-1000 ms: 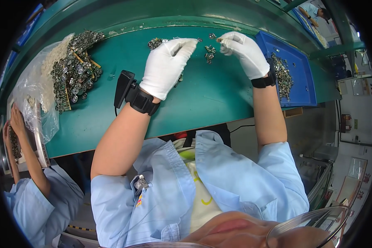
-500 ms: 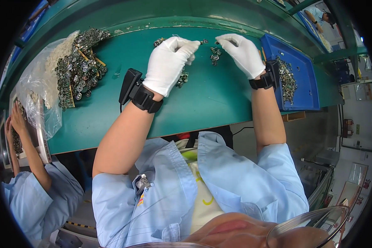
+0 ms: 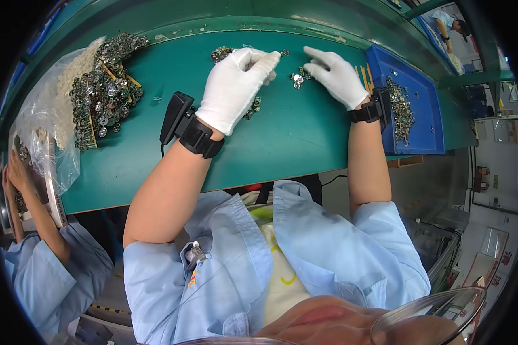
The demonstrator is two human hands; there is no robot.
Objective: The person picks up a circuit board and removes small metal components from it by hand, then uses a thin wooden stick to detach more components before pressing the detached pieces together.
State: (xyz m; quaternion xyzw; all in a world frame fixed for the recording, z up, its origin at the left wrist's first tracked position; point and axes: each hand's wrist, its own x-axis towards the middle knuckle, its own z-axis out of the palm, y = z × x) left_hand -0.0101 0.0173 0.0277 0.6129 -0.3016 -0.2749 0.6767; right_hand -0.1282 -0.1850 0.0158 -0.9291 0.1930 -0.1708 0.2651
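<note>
My left hand [image 3: 236, 89], in a white glove, is closed over the middle of the green table. Thumb and forefinger pinch a small electronic part [image 3: 285, 52] with a round silver face. To its right, my white-gloved right hand [image 3: 335, 77] has its index finger stretched out and apart from the thumb. Its lower fingertips are next to a small cluster of similar parts [image 3: 297, 79] on the table, and whether they touch is unclear. More such parts [image 3: 221, 54] lie behind my left hand, and another few [image 3: 253, 107] show partly beneath its wrist.
A large heap of silver-and-green parts [image 3: 103, 95] lies at the left, against a clear plastic bag [image 3: 46, 121]. The blue tray [image 3: 429, 115] at the right holds loose parts [image 3: 400, 112], with yellowish sticks [image 3: 364, 77] beside it. Another person's hands [image 3: 17, 172] work at far left.
My right hand's finger and thumb have spread apart, and its lower fingers are now closer to the small cluster. My left hand keeps its pinch, nearly in place.
</note>
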